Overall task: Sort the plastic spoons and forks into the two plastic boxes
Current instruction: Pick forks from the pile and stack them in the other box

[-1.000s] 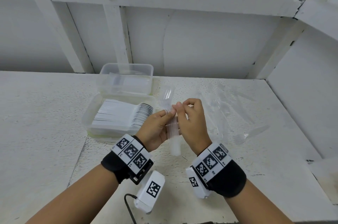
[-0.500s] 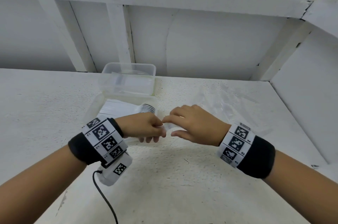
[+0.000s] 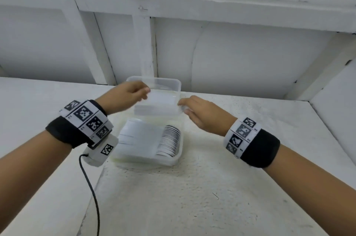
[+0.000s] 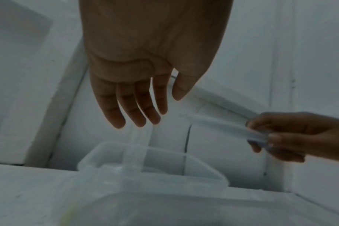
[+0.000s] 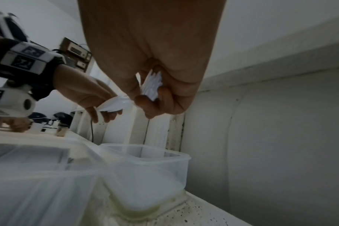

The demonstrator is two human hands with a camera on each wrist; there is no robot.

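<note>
Two clear plastic boxes stand in line on the white table. The near box [image 3: 179, 156] holds a packed row of white spoons [image 3: 169, 139]. Over the far box [image 3: 173, 81] my right hand [image 3: 183, 106] pinches one end of a bundle of white plastic forks [image 3: 161, 101]; their pointed tips [image 5: 153, 75] show between its thumb and fingers [image 5: 143, 99]. My left hand [image 3: 143, 94] is at the bundle's other end, above the far box's left rim. The left wrist view shows its fingers [image 4: 143, 116] straight and spread, gripping nothing.
The white panelled wall [image 3: 240, 58] rises right behind the far box, and a side wall [image 3: 335, 101] closes the table's right edge. A black cable [image 3: 92, 187] hangs from my left wrist camera over a step in the table surface.
Both hands have moved forward from in front of the near box to over the far box, carrying the bundle. My left hand's fingers have straightened out from their pinch.
</note>
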